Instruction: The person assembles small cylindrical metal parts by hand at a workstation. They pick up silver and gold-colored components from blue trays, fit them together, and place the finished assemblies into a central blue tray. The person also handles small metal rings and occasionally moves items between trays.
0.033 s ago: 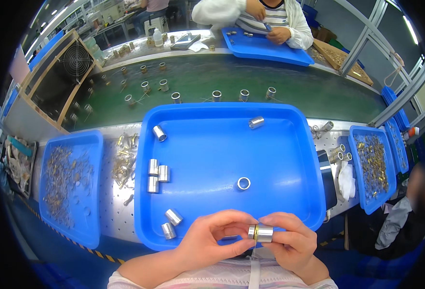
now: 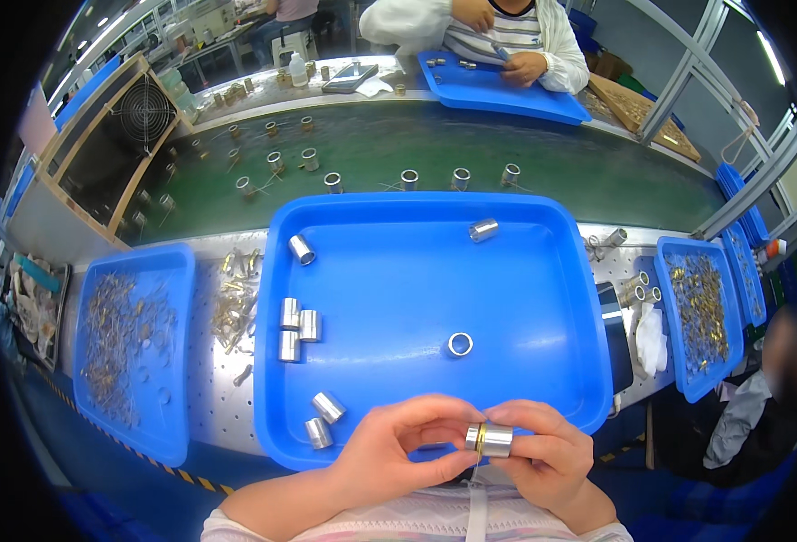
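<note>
Just past the near edge of a large blue tray [image 2: 525, 298], my two hands hold one short silver metal cylinder [image 2: 500, 441] sideways between them. My left hand [image 2: 398, 444] pinches its left end with thumb and fingertips, beside a thin gold-coloured band [image 2: 481, 439]. Around the right part of the cylinder, the fingers of my right hand [image 2: 550, 452] are closed. A fine strand hangs below the band. Inside the tray, an upright hollow cylinder [image 2: 459, 344] stands nearest my hands, and several others lie on the left, including a cylinder [image 2: 328, 406] beside my left hand.
Small clear and gold-coloured parts fill a left blue tray [image 2: 132, 352] and a right blue tray [image 2: 698, 312]. A dark flat device [image 2: 614, 334] and white tissue [image 2: 650, 339] lie on the right. Across the green belt [image 2: 371, 135], carrying several cylinders, a co-worker [image 2: 498, 41] handles something small.
My hands keep the same hold on the cylinder. The surroundings sit very slightly further right in the picture, and the co-worker's hands have shifted a little.
</note>
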The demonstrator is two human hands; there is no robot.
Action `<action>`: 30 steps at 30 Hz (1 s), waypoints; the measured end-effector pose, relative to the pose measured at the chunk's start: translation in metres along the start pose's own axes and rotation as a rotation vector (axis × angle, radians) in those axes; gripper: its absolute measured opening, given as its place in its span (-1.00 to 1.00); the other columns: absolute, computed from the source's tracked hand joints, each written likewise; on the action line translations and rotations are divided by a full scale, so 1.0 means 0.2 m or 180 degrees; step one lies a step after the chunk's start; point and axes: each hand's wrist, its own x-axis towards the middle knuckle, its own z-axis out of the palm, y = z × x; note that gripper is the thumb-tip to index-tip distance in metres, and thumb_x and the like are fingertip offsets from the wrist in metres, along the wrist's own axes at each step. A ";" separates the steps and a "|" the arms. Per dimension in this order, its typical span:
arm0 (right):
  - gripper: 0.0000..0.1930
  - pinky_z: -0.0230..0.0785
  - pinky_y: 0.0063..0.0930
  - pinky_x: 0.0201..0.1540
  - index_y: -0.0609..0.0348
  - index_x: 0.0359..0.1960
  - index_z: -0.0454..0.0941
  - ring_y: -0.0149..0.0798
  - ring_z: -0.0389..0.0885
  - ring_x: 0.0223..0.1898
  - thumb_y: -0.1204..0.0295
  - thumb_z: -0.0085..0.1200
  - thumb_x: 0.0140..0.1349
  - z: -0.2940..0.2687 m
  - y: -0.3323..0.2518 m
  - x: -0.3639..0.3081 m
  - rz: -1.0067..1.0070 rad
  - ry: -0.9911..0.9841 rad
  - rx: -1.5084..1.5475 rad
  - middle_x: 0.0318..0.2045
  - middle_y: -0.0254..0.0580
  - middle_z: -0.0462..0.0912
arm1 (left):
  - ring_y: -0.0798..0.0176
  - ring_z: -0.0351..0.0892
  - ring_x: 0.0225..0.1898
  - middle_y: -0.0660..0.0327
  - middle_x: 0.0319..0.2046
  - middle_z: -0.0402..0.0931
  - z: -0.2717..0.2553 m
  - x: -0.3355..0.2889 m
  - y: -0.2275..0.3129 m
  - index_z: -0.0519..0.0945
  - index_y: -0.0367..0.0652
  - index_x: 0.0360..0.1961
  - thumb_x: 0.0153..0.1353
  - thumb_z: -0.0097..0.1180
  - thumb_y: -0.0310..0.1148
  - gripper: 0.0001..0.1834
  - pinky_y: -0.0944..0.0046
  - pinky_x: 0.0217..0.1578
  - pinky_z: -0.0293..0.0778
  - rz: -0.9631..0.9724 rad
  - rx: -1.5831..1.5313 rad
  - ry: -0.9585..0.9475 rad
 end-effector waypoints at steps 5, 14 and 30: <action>-0.76 0.55 -0.41 -0.22 0.26 -0.42 0.55 -0.09 0.65 -0.21 0.59 0.34 -0.17 0.08 -0.01 0.02 -0.0082 -0.0187 -0.0008 -0.21 0.01 0.62 | 0.18 0.45 0.01 0.04 -0.04 0.40 -0.08 -0.06 0.02 0.46 -0.39 -0.05 -0.02 0.22 -0.70 -0.56 0.19 0.09 0.41 -0.0081 0.0104 0.0041; -0.85 0.55 -0.45 -0.27 0.24 -0.41 0.59 -0.15 0.66 -0.28 0.62 0.25 -0.06 0.18 -0.02 0.05 0.0222 -0.0169 0.0104 -0.25 0.01 0.63 | 0.27 0.50 -0.09 0.12 -0.09 0.42 -0.15 -0.10 0.04 0.47 -0.37 -0.06 -0.02 0.22 -0.69 -0.58 0.29 0.02 0.45 0.0210 0.0014 0.0208; -0.84 0.48 -0.40 -0.25 0.27 -0.39 0.48 -0.07 0.61 -0.27 0.61 0.21 0.01 0.18 0.02 0.12 -0.0072 -0.0175 0.0422 -0.20 0.04 0.58 | 0.26 0.51 -0.09 0.06 -0.14 0.51 -0.17 -0.10 0.08 0.43 -0.34 -0.07 0.02 0.13 -0.72 -0.60 0.35 -0.07 0.45 -0.0344 -0.0307 0.0579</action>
